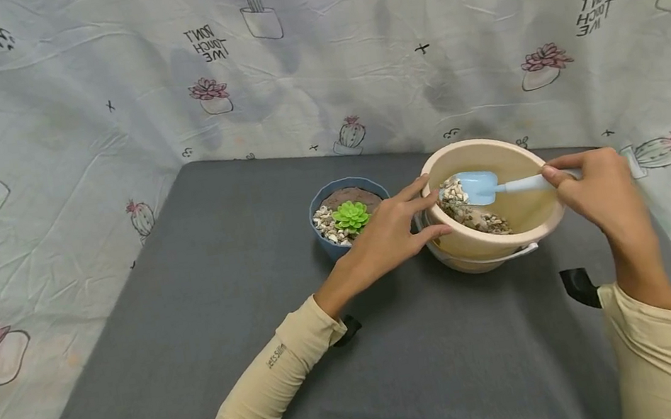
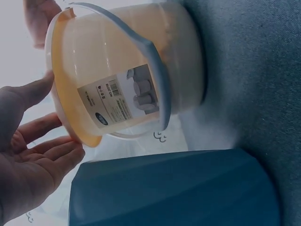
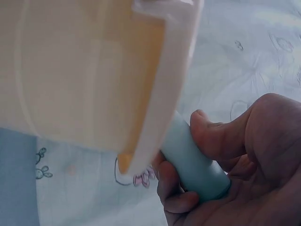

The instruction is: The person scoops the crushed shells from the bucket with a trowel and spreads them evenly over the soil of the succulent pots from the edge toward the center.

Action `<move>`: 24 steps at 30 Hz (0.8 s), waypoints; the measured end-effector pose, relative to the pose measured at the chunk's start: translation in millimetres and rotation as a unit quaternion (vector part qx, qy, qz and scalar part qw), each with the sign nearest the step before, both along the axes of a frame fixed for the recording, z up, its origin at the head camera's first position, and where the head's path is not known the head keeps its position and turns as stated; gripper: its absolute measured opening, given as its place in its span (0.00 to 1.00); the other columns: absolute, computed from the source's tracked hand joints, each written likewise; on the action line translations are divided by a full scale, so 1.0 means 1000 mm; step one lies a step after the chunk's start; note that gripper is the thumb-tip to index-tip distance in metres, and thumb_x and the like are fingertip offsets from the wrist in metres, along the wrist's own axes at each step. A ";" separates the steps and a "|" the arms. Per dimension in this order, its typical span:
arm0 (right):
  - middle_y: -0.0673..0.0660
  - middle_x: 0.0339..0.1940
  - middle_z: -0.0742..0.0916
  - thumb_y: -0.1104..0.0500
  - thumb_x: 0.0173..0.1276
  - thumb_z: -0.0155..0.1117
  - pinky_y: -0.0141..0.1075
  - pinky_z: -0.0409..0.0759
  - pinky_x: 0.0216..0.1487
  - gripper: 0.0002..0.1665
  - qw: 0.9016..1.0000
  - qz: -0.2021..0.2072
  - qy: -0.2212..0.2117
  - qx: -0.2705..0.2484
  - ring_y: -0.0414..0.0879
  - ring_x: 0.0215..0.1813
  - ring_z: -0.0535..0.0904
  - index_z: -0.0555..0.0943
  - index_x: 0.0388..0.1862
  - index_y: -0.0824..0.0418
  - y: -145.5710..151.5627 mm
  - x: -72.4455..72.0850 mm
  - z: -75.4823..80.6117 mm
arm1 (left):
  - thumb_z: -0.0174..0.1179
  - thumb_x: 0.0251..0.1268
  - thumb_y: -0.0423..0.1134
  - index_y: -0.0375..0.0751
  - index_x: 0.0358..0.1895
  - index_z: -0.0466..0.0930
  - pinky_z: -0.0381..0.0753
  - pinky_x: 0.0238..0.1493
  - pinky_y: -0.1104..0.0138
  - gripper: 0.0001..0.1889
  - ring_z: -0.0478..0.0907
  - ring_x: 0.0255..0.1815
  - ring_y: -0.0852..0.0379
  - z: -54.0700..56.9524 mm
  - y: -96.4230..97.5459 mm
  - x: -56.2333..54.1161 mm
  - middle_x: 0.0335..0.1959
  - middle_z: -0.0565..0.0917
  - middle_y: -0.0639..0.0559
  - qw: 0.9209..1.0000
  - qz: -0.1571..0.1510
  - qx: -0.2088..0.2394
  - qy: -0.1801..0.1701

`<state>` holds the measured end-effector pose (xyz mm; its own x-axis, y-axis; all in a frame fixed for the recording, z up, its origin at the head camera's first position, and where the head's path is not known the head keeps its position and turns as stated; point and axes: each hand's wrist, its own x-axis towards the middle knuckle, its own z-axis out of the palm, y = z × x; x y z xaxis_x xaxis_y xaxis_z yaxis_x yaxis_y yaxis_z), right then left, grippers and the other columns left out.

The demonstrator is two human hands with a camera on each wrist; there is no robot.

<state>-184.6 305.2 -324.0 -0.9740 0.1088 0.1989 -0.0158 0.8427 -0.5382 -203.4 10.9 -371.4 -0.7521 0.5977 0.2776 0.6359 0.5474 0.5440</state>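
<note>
A light-blue toy-like shovel (image 1: 479, 187) carries white pebbles (image 1: 453, 191) on its blade, inside the cream bucket (image 1: 543, 232). My right hand (image 1: 603, 190) grips the shovel's handle (image 3: 195, 165) at the bucket's right side. Spread fingers of my left hand (image 1: 390, 229) touch the bucket's left rim, the thumb toward the near side. More pebbles and grit (image 1: 481, 219) lie low in the bucket. Just left of it stands a blue pot (image 2: 174, 193) holding a green succulent (image 1: 351, 216), brown soil and white pebbles; my left hand partly hides this pot.
The grey table (image 1: 215, 312) has its far edge against a patterned white curtain (image 1: 313, 48). A grey-white carrying handle (image 2: 160, 80) hangs down the bucket's outside, near a printed label (image 2: 120, 96).
</note>
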 end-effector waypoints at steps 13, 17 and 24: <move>0.20 0.13 0.70 0.55 0.78 0.61 0.33 0.61 0.21 0.24 0.998 -0.050 0.024 -0.029 0.38 0.23 0.62 0.86 0.56 0.75 0.007 0.026 0.024 | 0.67 0.73 0.50 0.42 0.77 0.70 0.80 0.71 0.57 0.34 0.78 0.73 0.48 -0.003 -0.020 -0.001 0.83 0.65 0.44 1.000 -0.008 0.000 0.004; 0.34 0.16 0.82 0.56 0.78 0.62 0.31 0.61 0.22 0.22 0.997 -0.062 0.046 -0.030 0.37 0.25 0.62 0.87 0.55 0.74 -0.008 0.030 0.035 | 0.68 0.72 0.49 0.40 0.77 0.71 0.76 0.75 0.55 0.35 0.70 0.80 0.48 -0.001 -0.049 -0.001 0.81 0.69 0.45 0.999 0.036 0.019 0.024; 0.12 0.18 0.71 0.58 0.75 0.65 0.27 0.62 0.23 0.18 0.994 -0.023 0.074 -0.071 0.32 0.29 0.65 0.89 0.51 0.73 -0.039 0.031 0.047 | 0.73 0.66 0.53 0.40 0.81 0.63 0.70 0.79 0.46 0.45 0.63 0.84 0.42 -0.004 -0.109 -0.005 0.84 0.64 0.42 0.990 0.131 0.043 -0.009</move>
